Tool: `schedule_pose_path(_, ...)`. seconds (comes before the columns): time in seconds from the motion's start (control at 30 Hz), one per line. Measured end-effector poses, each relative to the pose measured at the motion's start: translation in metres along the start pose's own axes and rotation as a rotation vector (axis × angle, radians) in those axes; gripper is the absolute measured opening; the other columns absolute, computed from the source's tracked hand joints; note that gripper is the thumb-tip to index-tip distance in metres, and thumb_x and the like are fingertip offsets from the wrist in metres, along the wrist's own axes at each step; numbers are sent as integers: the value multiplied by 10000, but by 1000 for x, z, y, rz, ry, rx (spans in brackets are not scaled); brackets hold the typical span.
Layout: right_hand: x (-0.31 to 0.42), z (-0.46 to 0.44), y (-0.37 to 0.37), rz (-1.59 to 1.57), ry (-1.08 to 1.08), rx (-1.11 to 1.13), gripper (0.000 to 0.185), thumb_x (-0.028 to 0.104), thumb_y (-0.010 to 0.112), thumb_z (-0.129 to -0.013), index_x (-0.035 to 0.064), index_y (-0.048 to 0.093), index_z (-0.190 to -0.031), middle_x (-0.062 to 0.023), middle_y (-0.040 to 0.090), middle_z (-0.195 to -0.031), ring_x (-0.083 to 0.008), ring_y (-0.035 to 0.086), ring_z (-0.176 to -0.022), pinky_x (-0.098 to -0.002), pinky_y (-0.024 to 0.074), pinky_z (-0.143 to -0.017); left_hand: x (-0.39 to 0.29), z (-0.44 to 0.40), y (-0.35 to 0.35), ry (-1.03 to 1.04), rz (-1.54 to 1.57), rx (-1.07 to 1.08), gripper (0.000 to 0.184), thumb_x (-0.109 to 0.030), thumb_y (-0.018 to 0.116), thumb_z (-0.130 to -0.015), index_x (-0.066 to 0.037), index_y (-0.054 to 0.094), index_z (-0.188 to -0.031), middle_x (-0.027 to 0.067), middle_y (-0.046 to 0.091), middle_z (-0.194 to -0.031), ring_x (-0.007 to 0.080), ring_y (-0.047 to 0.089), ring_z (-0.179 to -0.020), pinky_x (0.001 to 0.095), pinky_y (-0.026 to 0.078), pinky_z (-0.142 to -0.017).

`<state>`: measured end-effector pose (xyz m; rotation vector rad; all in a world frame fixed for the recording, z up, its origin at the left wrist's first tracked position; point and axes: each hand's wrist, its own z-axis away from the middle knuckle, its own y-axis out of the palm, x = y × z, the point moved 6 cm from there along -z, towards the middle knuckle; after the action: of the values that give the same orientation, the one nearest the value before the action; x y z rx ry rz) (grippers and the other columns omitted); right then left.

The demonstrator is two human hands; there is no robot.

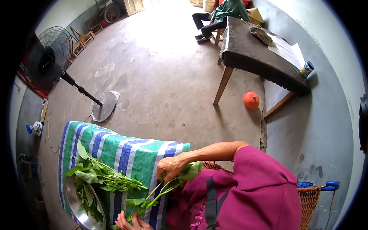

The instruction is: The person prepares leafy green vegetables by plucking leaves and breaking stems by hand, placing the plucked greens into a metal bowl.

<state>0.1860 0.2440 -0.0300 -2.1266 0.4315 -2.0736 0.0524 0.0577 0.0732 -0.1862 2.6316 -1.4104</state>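
A long leafy green stem (pixel 155 197) stretches between my two hands. My right hand (pixel 171 168) is closed around its upper leafy part, with large leaves (pixel 190 171) hanging beside the fist. At the bottom edge my left hand (pixel 132 222) pinches the lower end of the stem, partly cut off by the frame. A pile of leafy greens (pixel 103 174) lies on a green, blue and white striped woven sheet (pixel 124 151). Left of the pile, a metal basin (pixel 73 199) holds more green leaves (pixel 86 197).
A standing fan (pixel 48 59) is at the left on a round base (pixel 105 107). At the upper right, a dark-covered table (pixel 253 50) carries a cloth and a jar (pixel 306 69). An orange pumpkin (pixel 251 100) lies on the floor. A person (pixel 226 15) sits behind the table.
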Motion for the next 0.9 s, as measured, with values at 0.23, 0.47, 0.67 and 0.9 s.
schedule_pose_path(0.23, 6, -1, -18, 24, 28, -150, 151, 133, 579, -637, 8, 633, -703, -105, 585, -598, -220, 565, -553, -346, 439, -540, 13, 6, 17, -65, -14, 155, 149, -7, 621, -690, -15, 638, -837, 110, 507, -1144, 327, 439, -1156, 535, 254, -1039)
schedule_pose_path(0.47, -6, -5, -48, -71, 136, -498, 165, 139, 570, -682, 22, 650, -767, -103, 611, -638, -175, 582, -590, -323, 459, -557, 1, 2, 22, -18, 67, 171, 117, -21, 610, -714, 15, 629, -823, 97, 525, -1095, 305, 471, -1127, 530, 260, -1043)
schedule_pose_path(0.67, -41, 38, -138, -635, -72, -964, 83, 100, 588, -830, 36, 639, -844, 6, 582, -716, -43, 512, -614, -184, 438, -543, 23, 8, 3, -171, 85, 18, 108, -24, 566, -813, 36, 623, -882, 138, 537, -1123, 318, 495, -1084, 494, 313, -1018)
schedule_pose_path(0.9, 34, 55, -130, -125, -254, -840, 87, 65, 567, -850, 11, 619, -895, -3, 571, -736, -65, 499, -641, -230, 417, -561, 17, -1, 12, -125, 115, 22, 81, -28, 597, -771, 2, 635, -836, 128, 572, -1005, 304, 538, -1015, 534, 306, -1010)
